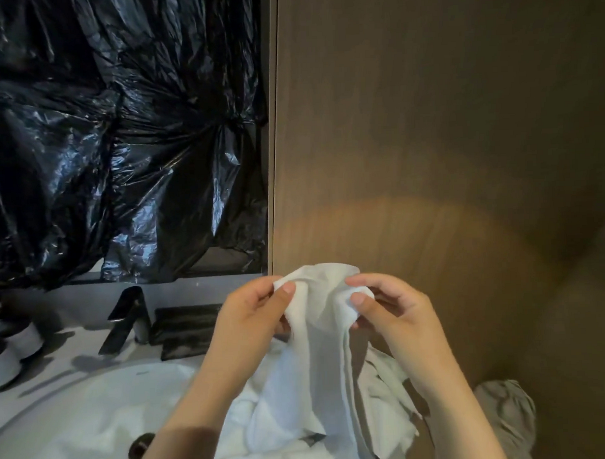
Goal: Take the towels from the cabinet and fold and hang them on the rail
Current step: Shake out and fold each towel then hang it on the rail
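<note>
A white towel (318, 331) hangs bunched between both hands, in front of a brown wooden panel. My left hand (253, 320) pinches its upper left edge between thumb and fingers. My right hand (389, 312) grips the upper right edge the same way. The rest of the cloth drapes down onto more white towels (267, 433) heaped over the right side of the basin. No rail is in view.
A white round basin (85, 419) with a dark drain (141, 447) lies at the lower left. Behind it stand a black tap (126, 318), black trays (186, 327) and white cups (13, 346). Black plastic sheeting (119, 132) covers the wall. Grey cloth (510, 414) lies lower right.
</note>
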Action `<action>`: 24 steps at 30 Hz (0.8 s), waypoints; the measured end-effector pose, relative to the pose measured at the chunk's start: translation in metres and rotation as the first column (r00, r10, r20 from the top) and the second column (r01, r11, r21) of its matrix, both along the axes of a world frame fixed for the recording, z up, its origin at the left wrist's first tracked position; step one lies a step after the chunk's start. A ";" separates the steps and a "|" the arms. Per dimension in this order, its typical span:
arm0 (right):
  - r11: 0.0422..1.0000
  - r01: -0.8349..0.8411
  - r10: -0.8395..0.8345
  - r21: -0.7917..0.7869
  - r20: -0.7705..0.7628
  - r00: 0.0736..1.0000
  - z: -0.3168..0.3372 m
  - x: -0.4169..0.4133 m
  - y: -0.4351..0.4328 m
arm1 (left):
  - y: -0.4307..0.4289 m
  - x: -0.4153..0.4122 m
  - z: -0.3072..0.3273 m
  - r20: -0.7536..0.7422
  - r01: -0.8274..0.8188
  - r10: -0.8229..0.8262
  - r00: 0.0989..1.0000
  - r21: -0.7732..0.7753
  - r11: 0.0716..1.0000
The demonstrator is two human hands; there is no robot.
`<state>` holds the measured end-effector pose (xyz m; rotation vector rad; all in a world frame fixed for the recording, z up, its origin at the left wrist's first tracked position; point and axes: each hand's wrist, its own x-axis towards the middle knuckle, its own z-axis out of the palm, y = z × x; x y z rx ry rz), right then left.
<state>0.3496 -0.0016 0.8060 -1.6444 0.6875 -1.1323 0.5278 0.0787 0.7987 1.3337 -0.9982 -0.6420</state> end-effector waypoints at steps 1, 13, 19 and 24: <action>1.000 -0.022 0.022 0.013 0.004 1.000 0.000 0.002 0.003 | 0.001 -0.003 -0.001 -0.007 0.003 -0.003 1.000 -0.016 1.000; 0.967 -0.220 0.228 0.127 -0.053 0.972 -0.006 0.014 0.014 | 0.006 -0.002 -0.014 0.019 -0.018 0.019 1.000 -0.032 0.999; 0.988 -0.122 0.122 0.099 0.011 0.993 -0.013 0.020 0.015 | 0.012 -0.004 -0.013 -0.081 0.056 -0.059 0.995 -0.036 0.998; 0.999 -0.030 0.031 0.015 -0.078 0.996 -0.025 0.021 0.015 | 0.016 -0.007 -0.016 -0.031 0.065 -0.066 0.997 -0.037 0.997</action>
